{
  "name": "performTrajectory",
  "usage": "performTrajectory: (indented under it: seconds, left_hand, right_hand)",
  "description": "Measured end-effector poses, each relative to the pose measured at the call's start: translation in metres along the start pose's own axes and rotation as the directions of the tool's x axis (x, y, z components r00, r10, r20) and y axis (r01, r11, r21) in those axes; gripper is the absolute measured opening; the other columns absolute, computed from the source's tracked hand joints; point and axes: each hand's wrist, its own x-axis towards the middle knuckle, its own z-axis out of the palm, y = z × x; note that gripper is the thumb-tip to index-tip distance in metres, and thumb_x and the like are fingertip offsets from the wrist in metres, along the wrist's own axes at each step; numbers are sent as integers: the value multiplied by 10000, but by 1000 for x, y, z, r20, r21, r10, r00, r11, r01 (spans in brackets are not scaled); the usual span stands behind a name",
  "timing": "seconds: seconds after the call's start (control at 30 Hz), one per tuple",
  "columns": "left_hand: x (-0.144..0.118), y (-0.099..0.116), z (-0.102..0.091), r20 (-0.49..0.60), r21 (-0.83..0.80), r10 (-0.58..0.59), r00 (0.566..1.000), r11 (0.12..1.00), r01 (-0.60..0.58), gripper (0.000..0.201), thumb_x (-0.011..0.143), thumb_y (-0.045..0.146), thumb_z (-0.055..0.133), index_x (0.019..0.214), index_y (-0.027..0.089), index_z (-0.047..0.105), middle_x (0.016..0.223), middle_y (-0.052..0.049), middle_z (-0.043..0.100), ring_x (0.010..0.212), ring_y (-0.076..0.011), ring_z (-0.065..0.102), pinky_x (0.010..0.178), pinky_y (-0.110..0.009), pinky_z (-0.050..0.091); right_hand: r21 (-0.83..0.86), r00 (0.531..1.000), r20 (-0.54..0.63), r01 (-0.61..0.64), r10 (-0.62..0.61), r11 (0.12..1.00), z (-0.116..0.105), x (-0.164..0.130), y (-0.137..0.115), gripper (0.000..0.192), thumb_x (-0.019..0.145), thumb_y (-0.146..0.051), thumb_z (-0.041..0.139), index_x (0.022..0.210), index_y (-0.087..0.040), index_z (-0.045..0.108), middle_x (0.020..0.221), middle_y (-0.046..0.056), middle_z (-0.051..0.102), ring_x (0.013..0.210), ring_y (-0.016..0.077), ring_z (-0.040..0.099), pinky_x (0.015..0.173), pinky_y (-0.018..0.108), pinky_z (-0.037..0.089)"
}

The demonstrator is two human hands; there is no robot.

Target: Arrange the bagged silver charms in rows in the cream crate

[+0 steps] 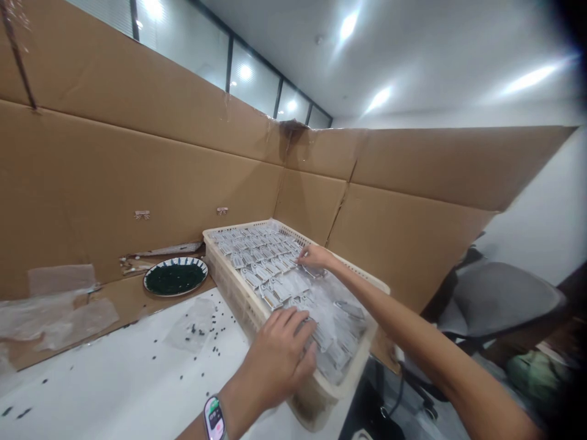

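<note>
Cream plastic basket (229,269), lattice-walled, sits on the white table (114,379) w/ its near right corner hanging past the table edge. It's packed w/ small clear packets (266,256), each w/ a grey part inside, in rows at the far end, looser near. Left hand (279,354) lies palm-down on the near packets, fingers curled, pressing or gathering them; can't tell if any is actually gripped. Right hand (314,256) reaches to mid-basket, fingertips pinching the edge of one packet.

Handling, prob.: packets light, film slick and floppy, apt to slide over each other; take one by a film edge or across the stiffer part inside. Basket itself stiff, best held by the rim.

Far left a plate (175,277) of dark bits; black specks (206,330) strewn over the table. Cardboard wall (137,171) behind.

Hard to read: what the grey parts are, layers below the top, basket's near wall behind the left hand. Watch (214,418) on left wrist cut off at frame bottom.
</note>
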Motion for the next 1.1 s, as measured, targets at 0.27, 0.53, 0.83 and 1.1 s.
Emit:
performTrajectory:
  seconds: [0.27,0.53,0.83,1.1]
  left_hand:
    - [0,-1,1,-11,-3,9,1000,1000,-9,385,1090,390,397,1389,271,609,1437,-13,607,1353,-231,524,1178,-486,485]
    - [-1,0,2,-35,-1,8,999,1000,-8,369,1085,388,413,1378,280,609,1420,-11,615,1336,-220,536,1170,-458,482]
    - [0,1,0,-28,-6,-8,1000,1000,8,354,1081,401,424,1326,254,633,1384,-29,632,1300,-223,560,1151,-455,480]
    - [2,1,-1,-2,-11,0,1000,1000,0,348,1065,412,456,1289,225,645,1327,-51,647,1229,-240,578,1085,-461,498]
  right_hand:
    - [-74,999,4,-38,38,997,6,-2,-6,368,861,-518,744,868,-160,831,817,55,734,805,174,674,674,218,432]
    - [-152,989,-127,-94,75,984,-5,-16,-21,430,876,-566,691,973,-168,822,1055,135,760,984,267,705,805,288,492]
    - [72,983,-186,12,1,997,-11,-83,-31,285,873,-463,705,958,-200,776,1007,46,766,906,215,687,731,272,413]
    - [75,975,-206,97,-80,992,18,-113,-30,456,983,-624,585,928,-189,708,976,54,737,892,208,648,752,281,392]
